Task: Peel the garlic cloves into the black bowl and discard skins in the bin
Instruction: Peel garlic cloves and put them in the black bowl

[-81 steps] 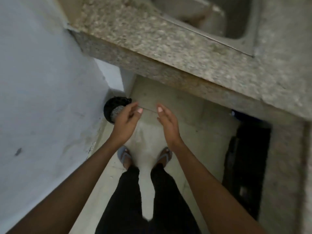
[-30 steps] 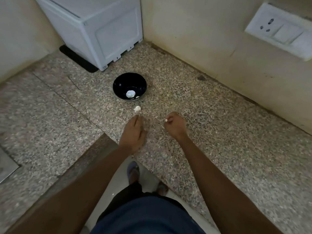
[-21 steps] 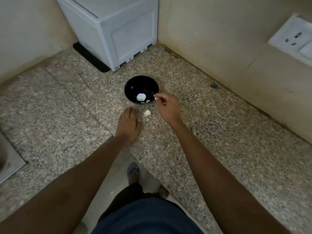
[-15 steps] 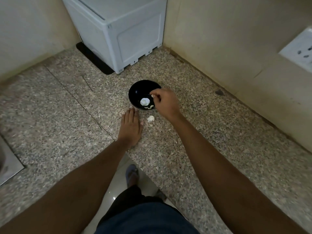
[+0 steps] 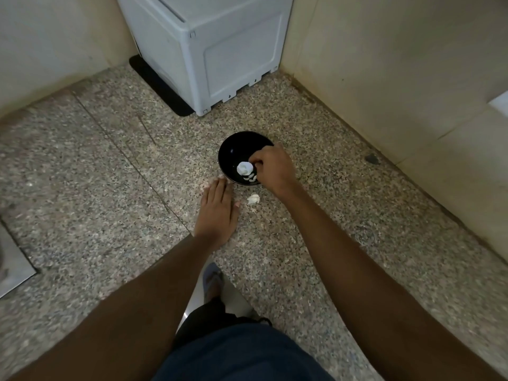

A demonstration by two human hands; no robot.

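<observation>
From the head view, the right hand (image 5: 270,169) reaches into the black bowl (image 5: 233,149), fingers curled; whether it pinches a clove I cannot tell. A white garlic piece (image 5: 244,168) sits at its nine o'clock, touching the fingertips. The left hand (image 5: 218,213) lies flat on the counter (image 5: 96,166). A loose piece (image 5: 253,199) lies at its three o'clock, nearer to it.

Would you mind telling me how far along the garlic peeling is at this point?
Done: a few pale peeled cloves lie in the black bowl. In hand: the right hand reaches into the bowl beside the garlic bulb; its grip is hidden. The left hand rests flat on the counter. Left: the bulb itself, and the garlic scrap beside the bowl.
</observation>
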